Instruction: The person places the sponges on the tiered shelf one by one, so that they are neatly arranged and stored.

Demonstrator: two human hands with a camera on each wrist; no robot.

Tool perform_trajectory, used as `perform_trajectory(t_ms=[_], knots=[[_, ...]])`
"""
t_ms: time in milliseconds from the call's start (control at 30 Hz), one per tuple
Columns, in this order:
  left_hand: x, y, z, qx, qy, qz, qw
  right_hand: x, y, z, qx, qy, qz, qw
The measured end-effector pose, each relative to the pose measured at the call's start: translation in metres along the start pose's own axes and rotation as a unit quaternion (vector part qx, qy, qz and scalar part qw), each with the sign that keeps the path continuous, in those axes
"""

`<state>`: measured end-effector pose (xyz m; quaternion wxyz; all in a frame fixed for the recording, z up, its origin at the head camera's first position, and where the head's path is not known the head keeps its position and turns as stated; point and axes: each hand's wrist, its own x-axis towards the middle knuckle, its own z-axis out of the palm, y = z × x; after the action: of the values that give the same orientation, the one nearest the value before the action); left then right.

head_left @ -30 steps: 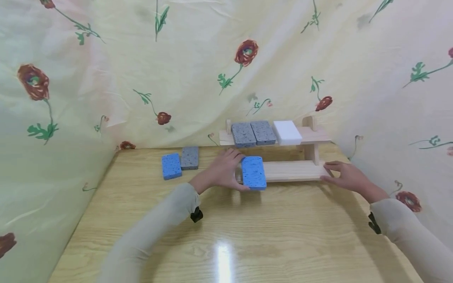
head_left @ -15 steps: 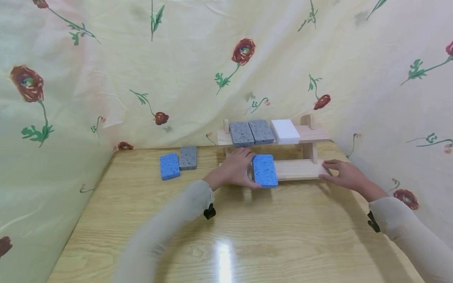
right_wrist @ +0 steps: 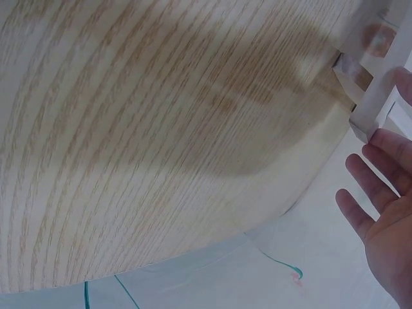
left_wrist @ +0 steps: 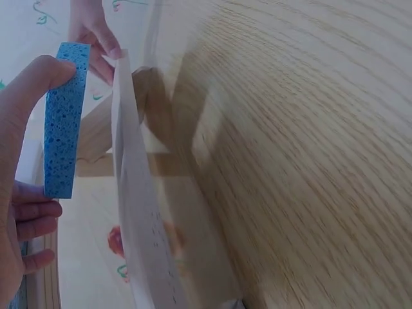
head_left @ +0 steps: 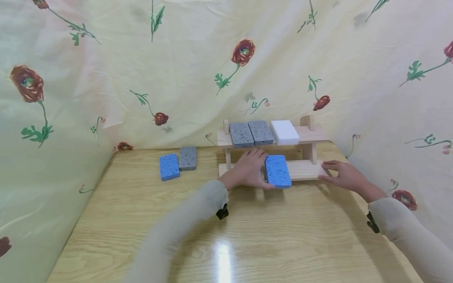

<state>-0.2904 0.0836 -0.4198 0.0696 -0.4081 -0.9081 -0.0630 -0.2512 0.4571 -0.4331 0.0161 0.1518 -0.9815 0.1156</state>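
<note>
My left hand pinches a blue speckled sponge by its edges, thumb on the near edge and fingers on the far one. In the left wrist view the sponge is apart from the lower board, held over it. The two-tier wooden shelf stands at the back of the table. At its right end my right hand grips the lower board between thumb and index finger; the other fingers extend free in the right wrist view. Two grey sponges and a white sponge lie on the upper board.
Left of the shelf, another blue sponge and a grey sponge lie side by side on the wood-grain table. A flowered cloth hangs behind and along both sides.
My left hand has carried the blue sponge rightward along the front of the lower board. The right hand keeps its place at the shelf's end.
</note>
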Motion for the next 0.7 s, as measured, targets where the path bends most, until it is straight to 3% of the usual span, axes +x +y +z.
perform_trajectory(t_ms=[300, 700], knots=[[0.011, 0.005, 0.011, 0.009, 0.015, -0.003, 0.9998, 0.0, 0.004, 0.001, -0.002, -0.003, -0.002, 1.0], [0.022, 0.012, 0.017, 0.007, 0.005, -0.029, 0.9995, 0.001, 0.004, 0.002, -0.003, -0.003, -0.002, 1.0]])
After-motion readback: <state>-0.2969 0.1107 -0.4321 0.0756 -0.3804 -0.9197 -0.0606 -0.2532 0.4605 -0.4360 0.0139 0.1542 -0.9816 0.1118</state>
